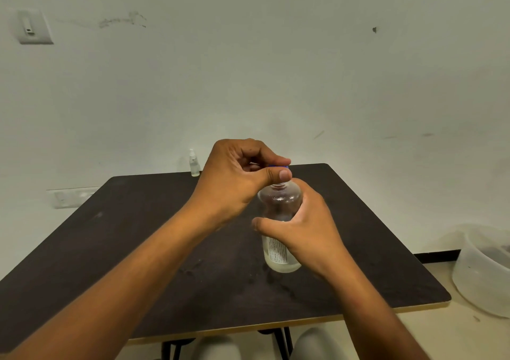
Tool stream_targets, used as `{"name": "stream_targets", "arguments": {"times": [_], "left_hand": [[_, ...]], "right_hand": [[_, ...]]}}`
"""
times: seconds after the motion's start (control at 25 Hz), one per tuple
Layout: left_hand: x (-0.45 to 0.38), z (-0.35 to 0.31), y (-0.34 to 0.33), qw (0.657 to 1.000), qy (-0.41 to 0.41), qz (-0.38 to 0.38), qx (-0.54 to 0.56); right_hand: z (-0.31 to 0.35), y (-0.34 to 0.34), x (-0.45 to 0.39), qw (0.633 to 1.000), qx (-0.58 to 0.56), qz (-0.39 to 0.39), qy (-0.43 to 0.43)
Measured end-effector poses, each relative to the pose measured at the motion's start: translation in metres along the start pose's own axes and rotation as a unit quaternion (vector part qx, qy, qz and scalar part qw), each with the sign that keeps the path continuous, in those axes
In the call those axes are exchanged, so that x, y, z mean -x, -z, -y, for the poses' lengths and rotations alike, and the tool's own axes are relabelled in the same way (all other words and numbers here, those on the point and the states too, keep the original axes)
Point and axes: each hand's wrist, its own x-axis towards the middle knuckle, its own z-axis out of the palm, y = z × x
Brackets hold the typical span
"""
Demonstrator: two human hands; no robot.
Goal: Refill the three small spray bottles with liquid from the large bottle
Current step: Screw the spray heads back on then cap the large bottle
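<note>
Dark brown table with a pale edge, set against a scuffed off-white wall.

Near the table's middle, upright on the tabletop: large bottle, clear, labelled on its lower half, with only a shallow layer of pale liquid at the bottom. Neck open and uncovered, threads showing just beneath the thumb above it.

Gripped round its middle by the right hand, thumb curled across the near side, fingers wrapped behind and out of sight.

Just above the neck, left hand, fingers curled, thumb and forefinger pinching a small blue cap; only a sliver of blue visible between the fingertips. Cap apart from the neck, held directly over it.

Both forearms bare, reaching in from the lower edge of the view.

At the far edge of the table, beside the left hand's knuckles as seen from the head camera: one small spray bottle, upright, clear, white nozzle on top. Liquid level inside too small to tell.

Further out: translucent plastic tub on the pale floor to the right of the table, something dark inside. White wall plate high on the left. Grey-clad knees below the table's near edge.
</note>
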Motion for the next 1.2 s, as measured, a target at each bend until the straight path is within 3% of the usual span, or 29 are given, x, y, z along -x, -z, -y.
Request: {"name": "stream_targets", "arguments": {"times": [0.2,0.44,0.68,0.96,1.2], "left_hand": [[-0.004,0.002,0.002,0.996,0.021,0.064,0.054],[-0.006,0.002,-0.003,0.999,-0.013,0.001,0.032],[-0.008,0.004,0.014,0.987,0.044,0.079,0.134],[-0.010,-0.001,0.006,0.997,0.017,0.015,0.074],[-0.004,0.012,0.005,0.983,0.045,0.052,0.170]], "right_hand": [[0.000,0.007,0.001,1.000,-0.006,0.004,-0.006],[0.002,0.009,-0.002,1.000,0.024,0.002,-0.002],[0.007,0.007,-0.004,1.000,-0.003,0.028,-0.001],[0.008,0.007,-0.005,1.000,0.008,0.009,0.004],[0.003,0.008,-0.003,1.000,0.006,0.021,-0.001]]}}
